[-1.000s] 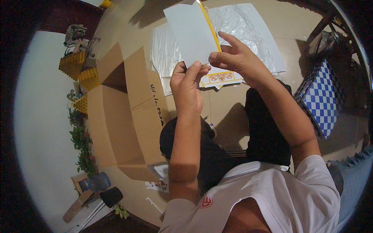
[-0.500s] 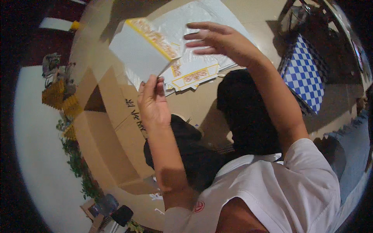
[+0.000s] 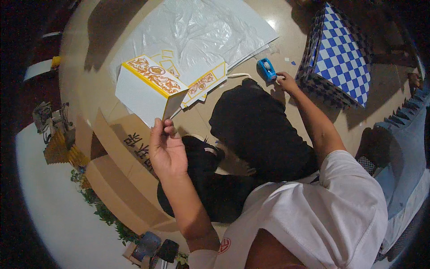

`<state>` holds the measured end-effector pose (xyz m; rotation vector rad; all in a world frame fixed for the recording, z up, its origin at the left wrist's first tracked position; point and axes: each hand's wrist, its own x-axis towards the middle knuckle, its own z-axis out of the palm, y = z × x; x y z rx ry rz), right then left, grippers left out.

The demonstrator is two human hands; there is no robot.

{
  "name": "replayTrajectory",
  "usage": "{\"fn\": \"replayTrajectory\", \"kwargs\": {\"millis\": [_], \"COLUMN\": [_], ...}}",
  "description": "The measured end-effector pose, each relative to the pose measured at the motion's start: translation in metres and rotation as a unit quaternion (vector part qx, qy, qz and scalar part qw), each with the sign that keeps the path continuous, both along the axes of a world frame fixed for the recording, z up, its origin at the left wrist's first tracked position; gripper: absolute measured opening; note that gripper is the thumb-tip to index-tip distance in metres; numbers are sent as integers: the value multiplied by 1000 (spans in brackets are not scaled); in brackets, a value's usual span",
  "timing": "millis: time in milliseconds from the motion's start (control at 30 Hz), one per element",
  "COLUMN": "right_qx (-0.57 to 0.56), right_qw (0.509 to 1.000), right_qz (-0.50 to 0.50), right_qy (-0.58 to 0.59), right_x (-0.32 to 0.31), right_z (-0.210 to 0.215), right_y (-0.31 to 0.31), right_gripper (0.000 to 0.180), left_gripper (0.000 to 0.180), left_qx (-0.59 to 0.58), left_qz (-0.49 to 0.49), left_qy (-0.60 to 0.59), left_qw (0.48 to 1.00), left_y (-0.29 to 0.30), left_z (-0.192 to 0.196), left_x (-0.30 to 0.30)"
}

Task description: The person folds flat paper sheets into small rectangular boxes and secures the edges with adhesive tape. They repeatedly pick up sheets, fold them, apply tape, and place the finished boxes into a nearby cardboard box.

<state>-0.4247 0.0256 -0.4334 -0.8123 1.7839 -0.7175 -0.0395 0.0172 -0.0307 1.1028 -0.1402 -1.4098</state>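
Note:
A folded white cardboard piece (image 3: 139,92) with yellow edging and an ornate orange-brown pattern stands tilted at the left. My left hand (image 3: 168,150) is closed, pinching its near lower corner between thumb and fingers. To the right, a blue tape dispenser (image 3: 267,70) with a pale roll lies on the floor. My right hand (image 3: 288,83) reaches to its near end, fingers slightly apart; whether they touch it or its tape I cannot tell. Behind the folded piece lie flat white cutouts (image 3: 207,83) with the same yellow borders and pattern.
White sheets under clear plastic (image 3: 197,31) lie on the tiled floor. A cardboard box (image 3: 121,188) stands open at my left. Blue-and-white checkered panels (image 3: 342,58) lean at the right, beside blue fabric (image 3: 405,152). My dark-clothed knee (image 3: 251,121) rises between my arms.
My right hand has moved right and down, away from the folded piece to the tape dispenser. The view has shifted; my left hand keeps hold of the cardboard piece.

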Motion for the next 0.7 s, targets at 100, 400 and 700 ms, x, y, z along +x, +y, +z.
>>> {"fn": "replayTrajectory", "kwargs": {"millis": [100,400,700], "right_qx": [36,22,75], "right_qw": [999,1000,978], "right_qz": [-1,0,-62], "right_qy": [-20,-6,-182], "right_x": [6,-1,5], "right_z": [12,-17,10], "right_y": [-11,-29,-25], "right_gripper": [30,21,21], "left_gripper": [13,15,16], "left_qx": [0,14,25], "left_qz": [0,-9,-15], "left_qy": [3,-8,-40], "left_qw": [1000,1000,999], "left_y": [-4,-11,-6], "left_z": [-6,-16,-20], "left_x": [-4,-15,-19]}}
